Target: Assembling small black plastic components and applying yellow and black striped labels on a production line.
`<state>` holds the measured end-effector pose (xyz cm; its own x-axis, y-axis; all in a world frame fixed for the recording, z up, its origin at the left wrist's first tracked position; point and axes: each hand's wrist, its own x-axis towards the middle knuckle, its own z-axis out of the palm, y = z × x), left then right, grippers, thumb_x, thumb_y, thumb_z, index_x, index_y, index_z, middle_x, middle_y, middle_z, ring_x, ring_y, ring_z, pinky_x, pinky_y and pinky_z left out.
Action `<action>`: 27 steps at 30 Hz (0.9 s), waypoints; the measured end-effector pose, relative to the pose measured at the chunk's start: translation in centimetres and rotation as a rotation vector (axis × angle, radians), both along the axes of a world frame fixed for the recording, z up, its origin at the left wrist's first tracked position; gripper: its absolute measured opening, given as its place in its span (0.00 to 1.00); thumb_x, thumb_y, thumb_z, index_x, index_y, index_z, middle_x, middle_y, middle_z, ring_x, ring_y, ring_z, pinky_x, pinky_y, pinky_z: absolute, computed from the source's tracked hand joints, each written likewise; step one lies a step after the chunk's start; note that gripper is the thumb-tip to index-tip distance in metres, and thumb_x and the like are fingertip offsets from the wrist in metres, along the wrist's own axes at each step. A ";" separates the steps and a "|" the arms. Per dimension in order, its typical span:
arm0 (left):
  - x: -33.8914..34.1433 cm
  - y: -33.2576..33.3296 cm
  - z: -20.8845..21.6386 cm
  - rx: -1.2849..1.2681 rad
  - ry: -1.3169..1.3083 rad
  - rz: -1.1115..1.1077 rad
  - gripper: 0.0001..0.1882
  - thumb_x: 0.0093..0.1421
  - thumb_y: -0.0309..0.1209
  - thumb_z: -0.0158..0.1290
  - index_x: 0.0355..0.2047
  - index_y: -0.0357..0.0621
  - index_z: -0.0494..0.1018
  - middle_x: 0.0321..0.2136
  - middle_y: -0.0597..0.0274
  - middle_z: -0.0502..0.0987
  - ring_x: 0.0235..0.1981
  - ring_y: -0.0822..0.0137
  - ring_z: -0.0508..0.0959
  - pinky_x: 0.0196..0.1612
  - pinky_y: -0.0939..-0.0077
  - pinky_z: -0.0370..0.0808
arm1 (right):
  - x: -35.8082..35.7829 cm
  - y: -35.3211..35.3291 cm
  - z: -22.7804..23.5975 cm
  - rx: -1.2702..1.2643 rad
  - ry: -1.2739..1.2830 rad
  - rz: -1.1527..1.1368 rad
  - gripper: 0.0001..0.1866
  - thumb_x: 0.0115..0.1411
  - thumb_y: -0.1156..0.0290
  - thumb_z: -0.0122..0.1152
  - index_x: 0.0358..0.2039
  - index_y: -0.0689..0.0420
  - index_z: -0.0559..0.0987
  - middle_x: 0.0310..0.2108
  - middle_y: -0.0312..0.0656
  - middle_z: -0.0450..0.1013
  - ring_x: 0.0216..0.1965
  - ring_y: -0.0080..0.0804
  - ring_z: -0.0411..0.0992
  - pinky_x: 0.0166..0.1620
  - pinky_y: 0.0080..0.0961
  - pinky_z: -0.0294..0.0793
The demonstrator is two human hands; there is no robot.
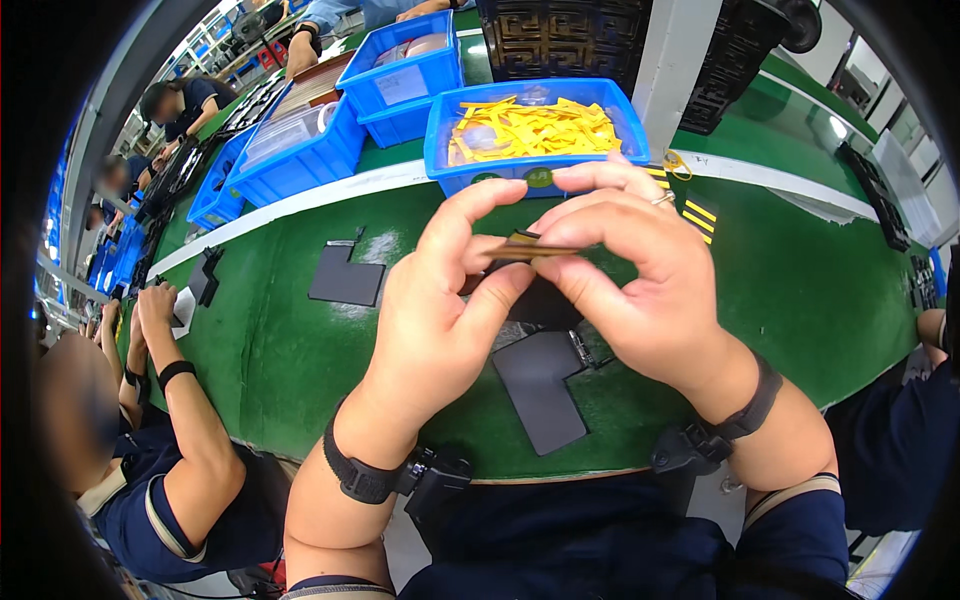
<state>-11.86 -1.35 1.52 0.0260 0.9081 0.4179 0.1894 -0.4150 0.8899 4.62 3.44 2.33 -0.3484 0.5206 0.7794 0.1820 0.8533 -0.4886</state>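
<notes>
Over the green table point(780, 320), my left hand point(425, 300) and my right hand point(650, 270) meet, pinching a thin dark flat piece point(530, 250) between thumbs and fingers. It is seen nearly edge-on, with a brownish edge; its full outline is hidden. Fingers of both hands are closed on it. Just below them, a dark grey L-shaped flat piece point(537, 395) with a small connector lies on the table. Partly covered by my hands is another black patch point(545, 305), whose kind I cannot make out. A second L-shaped piece point(345, 278) lies to the left.
A blue bin point(437, 150) of yellow strips point(540, 130) stands beyond my hands. More blue bins point(400, 75) are at the back left. A white post point(680, 80) rises behind. At left, a co-worker's arms point(185, 385) reach over the table; another person point(900, 440) is at right.
</notes>
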 end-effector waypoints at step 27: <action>1.0 -0.4 0.1 -0.025 0.069 0.183 0.12 0.56 0.20 0.52 0.41 0.36 0.69 0.29 0.58 0.79 0.30 0.79 0.76 0.33 0.84 0.73 | -0.4 -0.1 -0.1 -0.028 -0.161 -0.143 0.06 0.44 0.76 0.61 0.23 0.62 0.74 0.21 0.44 0.69 0.25 0.40 0.69 0.31 0.31 0.68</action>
<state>-10.88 -1.73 1.59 -0.1125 0.9106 0.3978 0.3206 -0.3457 0.8819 4.24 3.35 2.21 -0.3881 0.5944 0.7043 0.3775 0.7997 -0.4669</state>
